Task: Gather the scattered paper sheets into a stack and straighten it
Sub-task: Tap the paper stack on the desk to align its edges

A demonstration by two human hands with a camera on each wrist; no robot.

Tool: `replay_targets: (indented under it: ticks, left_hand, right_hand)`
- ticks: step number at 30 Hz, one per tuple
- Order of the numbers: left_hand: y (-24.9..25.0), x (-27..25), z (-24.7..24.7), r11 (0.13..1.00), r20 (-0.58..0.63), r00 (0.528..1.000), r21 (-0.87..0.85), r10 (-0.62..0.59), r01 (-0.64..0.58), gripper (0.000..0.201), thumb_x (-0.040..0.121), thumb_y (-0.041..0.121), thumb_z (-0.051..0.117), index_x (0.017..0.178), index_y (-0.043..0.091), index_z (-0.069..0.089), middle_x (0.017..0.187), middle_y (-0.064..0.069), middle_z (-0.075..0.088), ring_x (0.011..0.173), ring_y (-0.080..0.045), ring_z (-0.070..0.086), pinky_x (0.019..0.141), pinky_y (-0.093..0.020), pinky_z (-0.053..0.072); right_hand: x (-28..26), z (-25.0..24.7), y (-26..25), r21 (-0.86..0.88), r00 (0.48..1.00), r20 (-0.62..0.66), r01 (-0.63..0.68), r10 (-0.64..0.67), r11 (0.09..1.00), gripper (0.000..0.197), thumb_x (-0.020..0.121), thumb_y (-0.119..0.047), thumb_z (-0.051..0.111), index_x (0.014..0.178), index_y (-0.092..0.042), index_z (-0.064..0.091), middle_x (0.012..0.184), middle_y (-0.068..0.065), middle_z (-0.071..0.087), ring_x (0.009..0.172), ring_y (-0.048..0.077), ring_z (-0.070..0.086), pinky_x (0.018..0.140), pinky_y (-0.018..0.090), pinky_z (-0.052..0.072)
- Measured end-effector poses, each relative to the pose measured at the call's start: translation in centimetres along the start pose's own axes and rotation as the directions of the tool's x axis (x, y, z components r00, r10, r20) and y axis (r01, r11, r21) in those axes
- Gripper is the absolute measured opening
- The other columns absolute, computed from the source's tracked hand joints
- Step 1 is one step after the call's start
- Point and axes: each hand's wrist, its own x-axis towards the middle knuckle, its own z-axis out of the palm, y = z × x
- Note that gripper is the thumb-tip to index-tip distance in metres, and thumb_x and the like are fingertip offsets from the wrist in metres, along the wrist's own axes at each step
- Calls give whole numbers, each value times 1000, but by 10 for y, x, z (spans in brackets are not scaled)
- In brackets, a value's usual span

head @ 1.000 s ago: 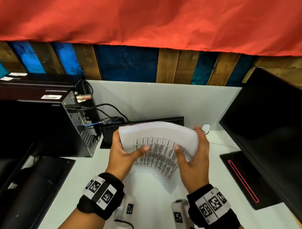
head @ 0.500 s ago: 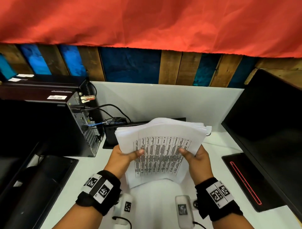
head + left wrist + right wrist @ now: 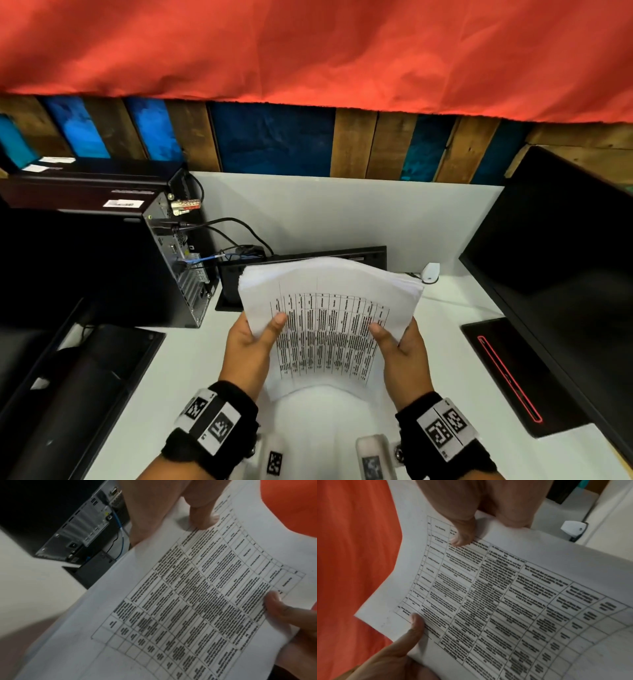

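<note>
We look down on a white surface [image 3: 462, 342] backed by a white panel. At its left edge stands a black computer tower [image 3: 102, 260], cables [image 3: 233, 233] trailing from its rear. A black monitor base [image 3: 113, 370] lies at the near left. Along the far edge sits a flat black tray [image 3: 308, 257], with a small white device [image 3: 430, 272] just beside it. At the right edge rests a black stand with a red line [image 3: 513, 373].

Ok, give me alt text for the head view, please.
Both hands hold a stack of paper sheets above a white desk, the left hand and right hand gripping opposite side edges, thumbs on a printed table. A computer tower stands left, a dark monitor right.
</note>
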Motion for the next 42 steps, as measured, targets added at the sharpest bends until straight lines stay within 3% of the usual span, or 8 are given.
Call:
replay_targets:
  ticks: [4,11,19,26,32,36,39,42]
  left_hand:
    - [15,7,-5,996,-16,996,-31,85,-85,36,82,13,62,117,10,61,109,-1,73,103,-15,69,89,-26,55]
    - [-17,-9,-18,998,67,997,57,27,-31,74,64,51,79,125,22,48,114,11,70,106,-3,65,86,-18,54]
    - [-21,-8,-19,1000,112,994,10,-11,10,78,59,32,82,126,27,43,118,13,67,109,-4,64,80,-15,53]
    - [-41,-2,-23,994,67,997,102,-46,39,68,75,10,71,134,23,40,124,10,64,117,-6,59,100,-28,45]
    - [-53,2,-21,973,28,998,226,-55,47,40,96,-4,45,125,23,47,118,9,65,111,3,59,100,-19,44]
    - [-43,3,-18,981,-57,998,187,-40,50,40,97,-5,41,116,27,57,104,12,73,108,-7,64,96,-22,48]
    - [-27,3,-18,994,-46,999,112,0,5,37,97,-5,41,128,10,54,116,-1,69,112,-20,63,101,-38,46]
    - [-6,2,-19,993,23,997,81,80,-81,39,97,-5,42,129,13,52,120,1,67,112,-11,63,98,-26,49]
  right_hand:
    - [1,-4,-17,43,997,3,78,-79,996,32,87,-4,62,114,-18,57,106,2,72,100,13,68,84,22,54]
    - [-8,-11,4,-85,999,45,16,-12,996,85,46,-72,77,118,-40,45,114,-12,66,112,9,61,96,26,50]
    - [-17,0,2,-82,999,14,51,-50,995,81,56,-69,74,124,-36,45,117,-21,63,112,0,58,96,24,46]
    - [-17,5,14,-195,999,34,17,-11,981,57,75,-20,79,117,-39,44,112,-16,66,102,-7,61,91,21,47]
    - [-21,11,28,-280,997,77,28,-6,960,39,88,-13,65,113,-36,47,108,-21,62,101,-8,60,81,2,42]
    - [-11,8,22,-150,997,-74,-32,21,988,31,92,0,55,114,-22,58,98,-18,65,83,-17,62,92,20,49]
    - [-4,4,7,-49,996,-86,-4,0,999,33,89,4,56,117,-14,60,96,-11,71,86,-7,67,81,13,53]
    - [-1,-2,-12,33,997,-56,57,-55,998,32,88,6,57,110,-17,62,96,-9,75,91,2,69,76,14,54]
